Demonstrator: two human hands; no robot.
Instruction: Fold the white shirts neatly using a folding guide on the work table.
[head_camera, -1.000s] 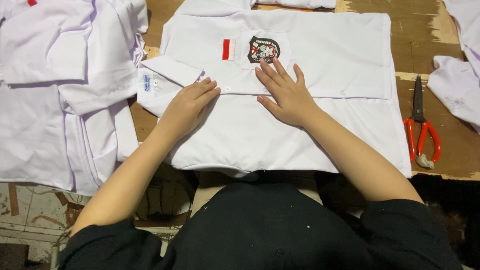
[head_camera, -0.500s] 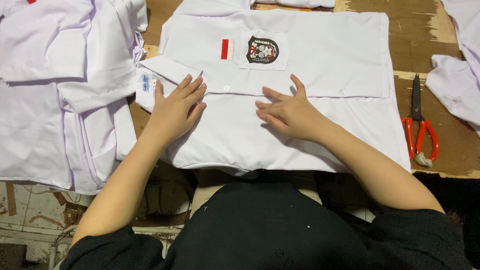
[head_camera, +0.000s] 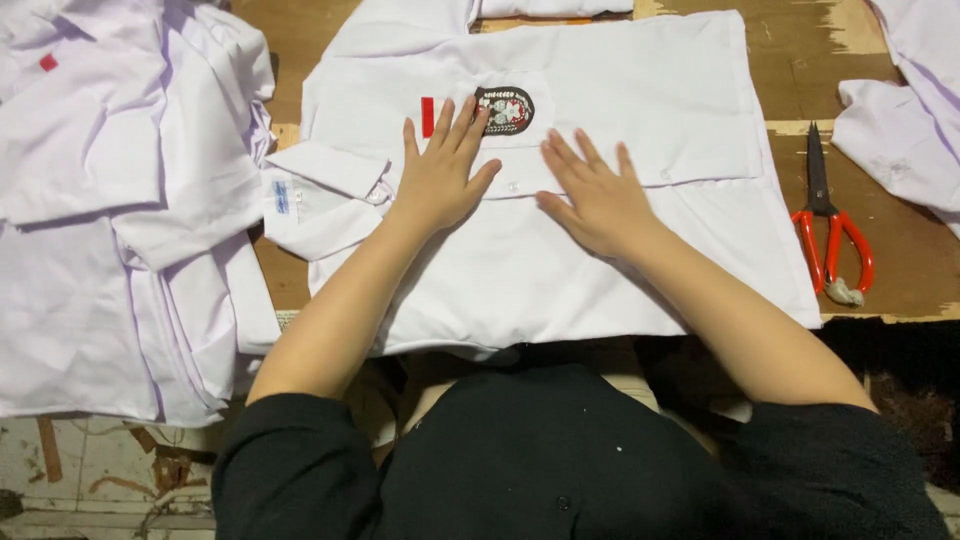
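Note:
A white shirt (head_camera: 640, 90) lies spread flat on the wooden table (head_camera: 300, 30), its collar to the left. A dark round badge (head_camera: 505, 108) and a small red stripe (head_camera: 428, 116) mark its chest pocket. My left hand (head_camera: 440, 170) rests palm down on the shirt, fingertips touching the badge and stripe. Beside it, my right hand (head_camera: 592, 190) presses flat on the shirt along the button line, fingers spread. Neither hand holds anything.
A stack of white shirts (head_camera: 110, 220) lies at the left, overhanging the table edge. Red-handled scissors (head_camera: 828, 225) lie right of the spread shirt. More white cloth (head_camera: 910, 110) sits at the far right. The table's front edge runs just below the shirt.
Both hands slid up and rightwards over the shirt; the left hand went from near the collar to the badge, and the right hand shifted right along the button line.

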